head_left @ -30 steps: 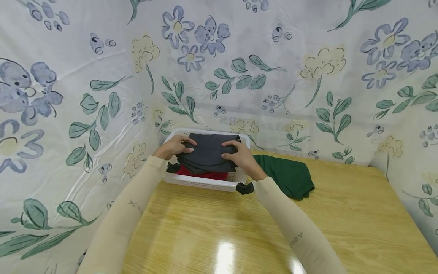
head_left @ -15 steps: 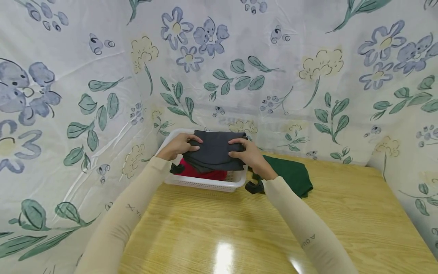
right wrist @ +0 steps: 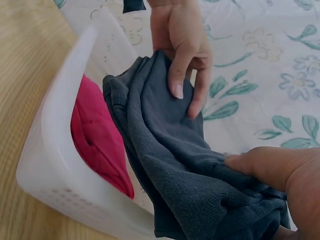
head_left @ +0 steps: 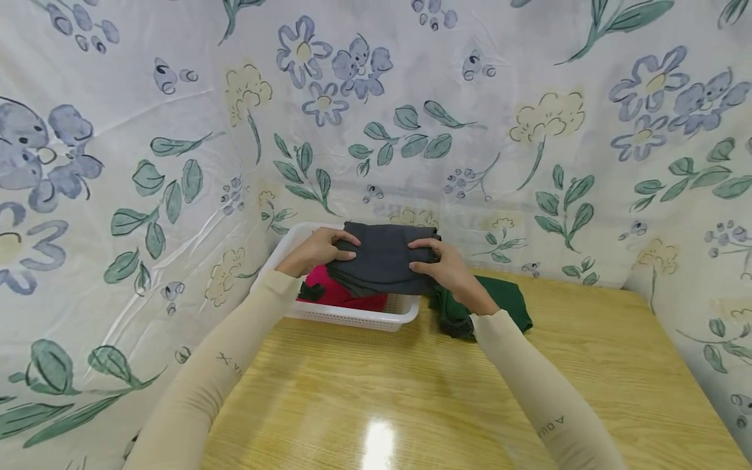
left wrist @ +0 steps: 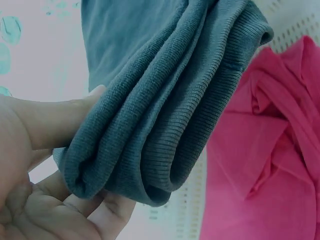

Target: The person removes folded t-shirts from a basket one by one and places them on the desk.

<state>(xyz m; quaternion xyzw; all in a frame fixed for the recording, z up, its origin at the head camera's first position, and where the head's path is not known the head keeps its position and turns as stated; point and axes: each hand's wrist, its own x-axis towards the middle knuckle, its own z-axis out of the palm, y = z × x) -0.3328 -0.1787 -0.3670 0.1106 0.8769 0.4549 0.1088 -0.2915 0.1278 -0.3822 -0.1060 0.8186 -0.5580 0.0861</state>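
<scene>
Both hands hold a folded dark grey garment above the right part of a white plastic basket. My left hand grips its left end; in the left wrist view the thumb lies on top of the layered folds and the fingers go underneath. On the opposite end, my right hand pinches the fabric, thumb on top, as the right wrist view shows. Ribbed edges show along the folds. Inside the basket lies a red cloth, partly hidden under the grey garment.
A folded dark green cloth lies on the wooden table to the right of the basket, partly behind the right hand and wrist. A flower-printed curtain stands behind and to the left of the table, close to the basket.
Both hands have carried the grey garment to the right, so that it now reaches past the basket's right side. More of the red cloth shows in the basket.
</scene>
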